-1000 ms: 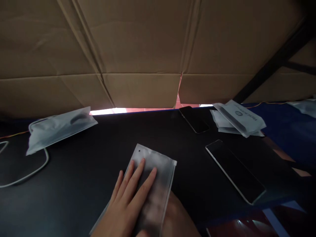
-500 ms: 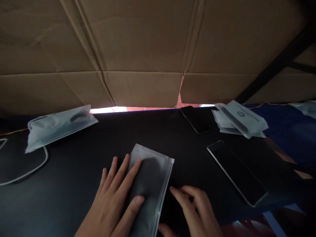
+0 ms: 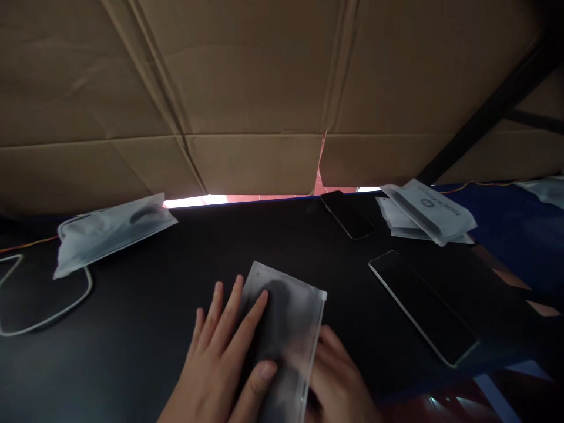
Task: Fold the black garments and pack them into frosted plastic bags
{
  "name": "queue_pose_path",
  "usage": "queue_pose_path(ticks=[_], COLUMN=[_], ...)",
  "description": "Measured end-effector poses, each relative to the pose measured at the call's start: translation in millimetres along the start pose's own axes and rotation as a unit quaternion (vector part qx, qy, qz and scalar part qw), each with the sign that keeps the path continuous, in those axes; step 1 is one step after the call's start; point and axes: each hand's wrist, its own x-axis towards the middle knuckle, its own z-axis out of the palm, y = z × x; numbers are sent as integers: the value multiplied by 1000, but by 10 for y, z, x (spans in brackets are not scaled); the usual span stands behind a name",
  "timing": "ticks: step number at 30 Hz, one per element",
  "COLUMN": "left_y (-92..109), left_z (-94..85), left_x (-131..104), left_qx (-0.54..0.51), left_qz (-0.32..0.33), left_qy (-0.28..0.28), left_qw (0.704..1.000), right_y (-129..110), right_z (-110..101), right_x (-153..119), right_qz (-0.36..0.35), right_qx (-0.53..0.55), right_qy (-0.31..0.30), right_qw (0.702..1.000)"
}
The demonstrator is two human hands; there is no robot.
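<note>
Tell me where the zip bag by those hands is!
In the head view, the frosted zip bag is at bottom centre, partly under the left hand, with the right hand at its right edge.

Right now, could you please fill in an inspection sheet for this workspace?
Surface: black tabletop, dimly lit.
Job's things: translucent zip pouch, its zip slider at the far right corner.
Clutter: farther phone and nearer phone, dark faces up; pouch pile at right, the top one printed; another pouch at left.
Hands: left hand rests on the zip pouch, fingers spread; right hand is at the zip edge, fingertips partly hidden, grip unclear.
Cables: white cable loops by the left pouch; thin coloured wires at far left.
Surroundings: brown cardboard behind; dark slanting bar and blue covering at right.
</note>
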Motion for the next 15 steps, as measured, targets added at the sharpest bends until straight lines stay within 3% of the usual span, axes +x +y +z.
queue_pose_path(ticks=[3,5,8,11,13,15], left_y=[-6,63,231,371,414,419], left_z=[-122,-159,-117,-26,15,21], left_x=[252,494,840,1037,1079,1079], left_qx=[-15,-43,-61,-67,-75,-89], left_qz=[8,15,19,16,4,-10], left_qy=[5,-34,-103,-120,-112,-96], left_qw=[1000,998,993,990,991,991], right_y=[72,103,123,172,237,296], right_z=[-346,-539,-601,-290,59,388], right_x=[-83,-128,-147,-181,-234,-286], right_qz=[38,64,35,-11,-39,-76], right_qx=[-25,-33,-64,-113,-144,-165], right_qy=[-22,-35,-112,-120,-54,-27], right_qw=[999,997,991,986,987,983])
